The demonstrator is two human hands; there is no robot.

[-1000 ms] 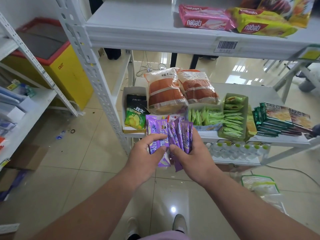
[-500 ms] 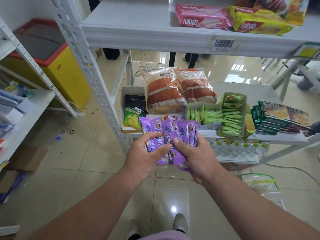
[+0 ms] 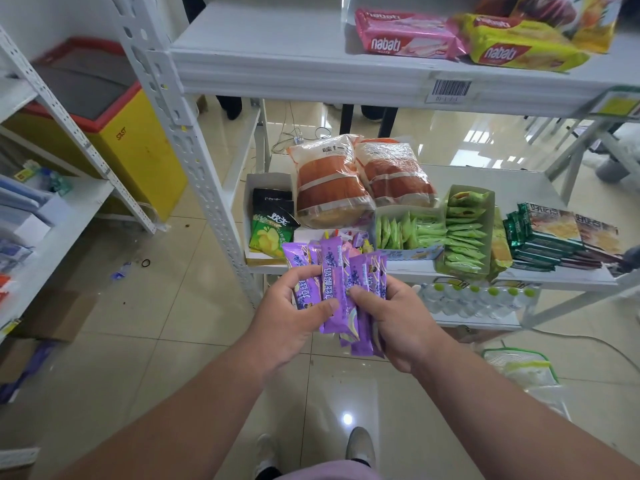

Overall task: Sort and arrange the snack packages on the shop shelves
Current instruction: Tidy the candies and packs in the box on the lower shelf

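A fanned bundle of several purple snack bars (image 3: 335, 282) is held upright between both hands, just in front of the middle shelf (image 3: 519, 275). My left hand (image 3: 294, 313) grips the left side of the bundle, thumb across the front. My right hand (image 3: 391, 317) grips the right side, its fingers over the wrappers. Directly behind the bundle, a white box of mixed colourful candies (image 3: 343, 235) sits at the shelf's front edge, partly hidden by the bars.
On the middle shelf stand two bread bags (image 3: 360, 178), a box with black and green chip bags (image 3: 270, 220), green packets in trays (image 3: 464, 233) and dark green boxes (image 3: 554, 237). Nabati wafers (image 3: 405, 34) lie on the top shelf. Bottles (image 3: 471, 299) fill the shelf below.
Both hands have drawn the purple bars back from the shelf and lowered them slightly. The bundle has shifted in my grip, with the bars fanned out a little differently.
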